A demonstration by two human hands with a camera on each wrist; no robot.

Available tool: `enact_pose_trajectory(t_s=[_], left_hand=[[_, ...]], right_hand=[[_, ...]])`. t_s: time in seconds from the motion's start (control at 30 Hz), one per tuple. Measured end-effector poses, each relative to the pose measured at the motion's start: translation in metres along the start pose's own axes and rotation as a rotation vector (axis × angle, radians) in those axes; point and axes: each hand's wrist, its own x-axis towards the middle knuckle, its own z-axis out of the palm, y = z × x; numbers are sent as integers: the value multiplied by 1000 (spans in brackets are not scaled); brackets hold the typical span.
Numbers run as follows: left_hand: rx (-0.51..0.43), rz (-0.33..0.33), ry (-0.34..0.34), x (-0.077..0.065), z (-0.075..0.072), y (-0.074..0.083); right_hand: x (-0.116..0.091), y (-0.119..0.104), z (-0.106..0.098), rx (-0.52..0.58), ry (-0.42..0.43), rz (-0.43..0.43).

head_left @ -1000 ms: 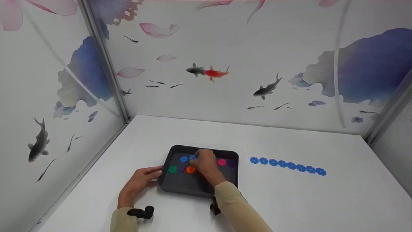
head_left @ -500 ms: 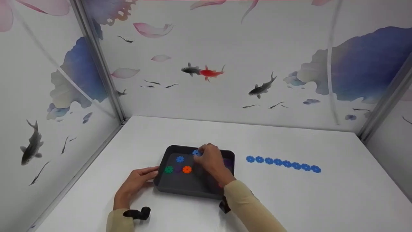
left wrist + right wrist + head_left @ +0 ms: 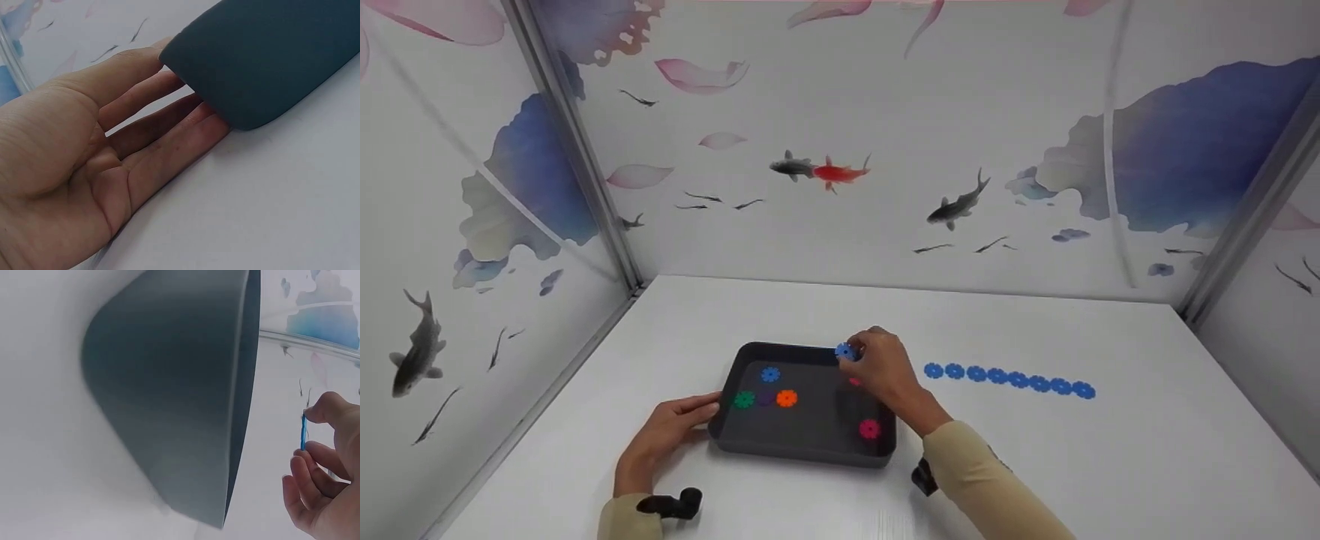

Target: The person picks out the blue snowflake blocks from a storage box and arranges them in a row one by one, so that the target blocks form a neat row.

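Note:
My right hand [image 3: 885,367] pinches a blue flower-shaped disc [image 3: 845,351] between thumb and fingertips, over the far right rim of the dark grey tray [image 3: 802,451]. In the right wrist view that disc [image 3: 304,432] appears edge-on. My left hand [image 3: 664,435] touches the tray's left side with mostly straight fingers; in the left wrist view its fingertips meet the outer wall [image 3: 225,84]. Inside the tray lie another blue disc [image 3: 770,374], a green one [image 3: 744,399], a dark purple one [image 3: 766,398], an orange one [image 3: 786,398] and a pink one [image 3: 870,429]. A further pink piece is mostly hidden behind my right hand.
Right of the tray, a row of several blue discs [image 3: 1008,377] runs across the white table [image 3: 1035,465], slanting slightly nearer toward the right. Printed panels [image 3: 885,247] enclose the table at the back and sides.
My right hand has taken a blue disc from the tray's far part and lifted it up and rightward to the rim. The left hand stays at the tray's side. The head view has shifted slightly.

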Motion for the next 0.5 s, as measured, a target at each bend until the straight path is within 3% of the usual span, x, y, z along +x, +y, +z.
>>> enact_pose_trajectory(t_s=[0.17,0.5], left_hand=[[-10,-4,-2,0,0,1],[-25,3,-10,0,-1,-2]], right_hand=[[-5,17,-18,-24,2,23],[-22,58,-49,-65,90,-29]])
